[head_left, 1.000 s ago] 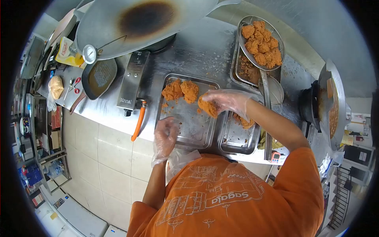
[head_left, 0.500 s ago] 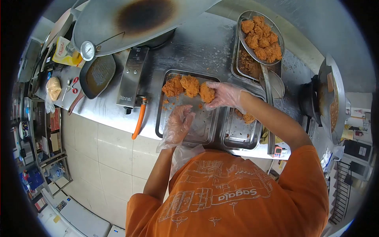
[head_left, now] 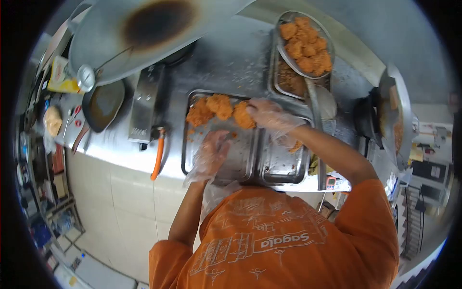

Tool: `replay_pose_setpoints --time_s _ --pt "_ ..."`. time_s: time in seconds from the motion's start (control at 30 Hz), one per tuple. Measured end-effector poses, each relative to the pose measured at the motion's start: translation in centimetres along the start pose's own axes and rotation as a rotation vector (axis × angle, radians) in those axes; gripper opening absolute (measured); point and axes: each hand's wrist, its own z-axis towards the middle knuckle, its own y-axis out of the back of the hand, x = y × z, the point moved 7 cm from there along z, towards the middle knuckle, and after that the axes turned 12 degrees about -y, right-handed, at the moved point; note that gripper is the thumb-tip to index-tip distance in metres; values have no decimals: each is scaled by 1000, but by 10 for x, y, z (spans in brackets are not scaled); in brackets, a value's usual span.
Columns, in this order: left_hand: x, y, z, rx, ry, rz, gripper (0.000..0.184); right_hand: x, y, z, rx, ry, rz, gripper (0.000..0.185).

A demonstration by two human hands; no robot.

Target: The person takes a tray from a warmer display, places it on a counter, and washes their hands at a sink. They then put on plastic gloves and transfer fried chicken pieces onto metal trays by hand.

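Observation:
Three pieces of fried chicken lie in a row at the far end of a metal tray (head_left: 231, 169): a left piece (head_left: 199, 111), a middle piece (head_left: 219, 106) and a right piece (head_left: 244, 115). My right hand (head_left: 272, 117), in a clear plastic glove, has its bent fingers closed on the right piece's right side; the thumb is hard to make out. Also gloved, my left hand (head_left: 210, 151) hovers over the tray's near left part, holding nothing, its fingers loosely curled and apart. A smaller tray (head_left: 284, 177) stands to the right, partly behind my right forearm.
A long-handled strainer (head_left: 312, 72) full of fried chicken rests over a wire-basket tray (head_left: 291, 86) at the back. A large wok (head_left: 211, 24) with a thermometer (head_left: 86, 77), a pan (head_left: 103, 107) and an orange hose (head_left: 158, 156) are at left. Another wok (head_left: 397, 115) stands right.
The camera view has shifted, so the scene sits further left. My right hand's fingers look more bent at the right chicken piece. The chicken pieces keep their places in the tray.

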Motion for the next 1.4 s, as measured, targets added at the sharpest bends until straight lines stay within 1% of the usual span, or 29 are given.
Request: replay_pose_setpoints --time_s 0.1,0.2,0.23,0.27,0.3,0.33,0.4,0.43,0.5,0.53,0.63,0.73,0.83,0.93,1.03,1.07,1.17,1.2,1.27,1.33,1.4 --pt "-2 2 2 -22 41 -58 28 -3 16 3 -7 21 68 36" --pt "4 10 -4 -62 106 -103 26 9 96 -3 40 12 190 31" --pt "3 16 -5 -108 124 -142 25 -1 125 2 -54 -5 177 30" --pt "2 23 -7 -155 146 -178 24 -23 150 19 -241 -18 74 28" --pt "0 29 -9 -200 173 -211 23 -31 182 8 -319 -127 208 27" --pt "0 33 -8 -269 228 -321 22 -38 207 9 -457 -25 0 24" --pt "7 38 -6 -300 196 -220 22 -94 215 38 -642 9 -341 21" --pt "9 41 -6 -317 183 -168 22 -118 205 53 -523 -62 -393 22" --pt "-8 44 2 -284 159 -151 21 -149 188 75 -284 -197 -498 25" --pt "-14 45 3 -266 151 -142 21 -142 191 69 -318 -190 -428 30" --pt "-7 40 1 -243 149 -152 20 -144 201 58 -442 -46 -309 36" --pt "1 37 -3 -209 187 -170 25 -168 205 45 -194 -291 328 37" --pt "-1 34 -3 -180 209 -192 26 -147 208 9 13 -226 732 31" --pt "-11 32 2 -151 107 -42 21 -124 194 -29 102 -272 824 29" --pt "-28 25 8 -96 72 -21 21 -82 162 -66 275 -156 628 32" --pt "-28 19 7 -79 68 -69 21 -71 143 -71 304 -69 408 33" --pt "-32 7 2 -51 -45 -56 21 -26 95 -108 479 210 -2 33" --pt "-38 5 1 -33 -70 -24 21 -20 85 -120 449 279 -18 30" --pt "-45 3 -5 -22 -55 -19 20 -17 60 -134 382 418 -62 23" --pt "-48 3 -11 -16 -45 2 20 -19 56 -124 187 402 -65 21" --pt "-47 6 -20 -13 -37 35 20 -23 71 -116 81 387 -61 24"
